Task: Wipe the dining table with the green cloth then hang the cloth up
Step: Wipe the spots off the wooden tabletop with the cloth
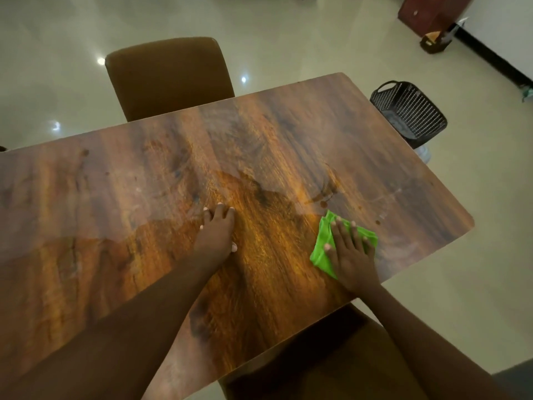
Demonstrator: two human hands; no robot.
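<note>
A folded bright green soft cloth [323, 241] lies near the right end of the glossy brown wood-grain desk [144, 183], pressed under the right hand [350, 255], whose grip is flat, fingers straight. The left hand [216, 235] rests on the desk's middle, grip flat, fingers spread.

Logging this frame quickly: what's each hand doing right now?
Left hand: open, flat on the dining table.
Right hand: open, pressing the green cloth flat, not gripping it.
</note>
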